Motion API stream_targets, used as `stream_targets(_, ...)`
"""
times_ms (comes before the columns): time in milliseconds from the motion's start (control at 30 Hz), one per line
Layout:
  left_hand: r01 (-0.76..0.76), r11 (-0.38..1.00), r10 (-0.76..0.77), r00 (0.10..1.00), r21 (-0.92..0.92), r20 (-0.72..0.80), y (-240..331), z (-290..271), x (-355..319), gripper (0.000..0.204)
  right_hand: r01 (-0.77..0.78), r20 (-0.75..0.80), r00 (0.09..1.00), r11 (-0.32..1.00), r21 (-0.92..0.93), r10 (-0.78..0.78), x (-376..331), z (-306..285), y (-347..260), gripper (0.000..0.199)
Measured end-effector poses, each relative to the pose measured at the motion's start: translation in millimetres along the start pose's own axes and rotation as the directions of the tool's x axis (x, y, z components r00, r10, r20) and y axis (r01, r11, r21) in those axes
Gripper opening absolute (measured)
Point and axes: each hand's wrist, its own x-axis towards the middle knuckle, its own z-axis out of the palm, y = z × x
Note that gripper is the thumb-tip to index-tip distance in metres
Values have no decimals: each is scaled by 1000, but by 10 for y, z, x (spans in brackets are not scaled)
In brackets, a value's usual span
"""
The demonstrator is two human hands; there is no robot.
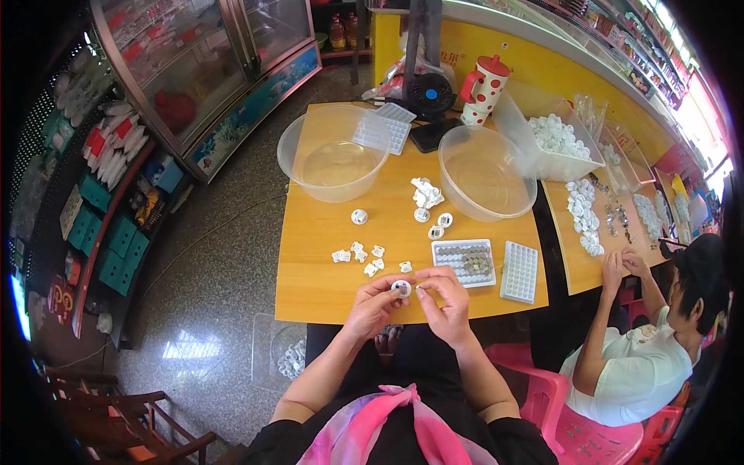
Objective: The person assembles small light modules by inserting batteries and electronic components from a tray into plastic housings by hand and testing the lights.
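The table (pixel 325 287) lay bare along its near edge. At twelve o'clock two clear bowls (pixel 333 163) crowded the far side. Both hands met over that edge: the left hand (pixel 373 306) pinched a small white round part (pixel 401 288), the right hand (pixel 443 298) pinching at its three o'clock side.

Smooth wooden table (pixel 325 287), clear plastic bowls (pixel 333 155), seemingly plastic cap (pixel 401 288)
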Motion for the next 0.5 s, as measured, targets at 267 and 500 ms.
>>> stream_targets(267,8,999,-5,997,33,-78,-56,27,24,16,18,-45,999,1000,-16,-19,-182,80,-3,12)
stream_targets(500,2,998,4,996,67,-93,-41,46,38,12,58,-69,996,997,-50,-62,-204,94,-57,12)
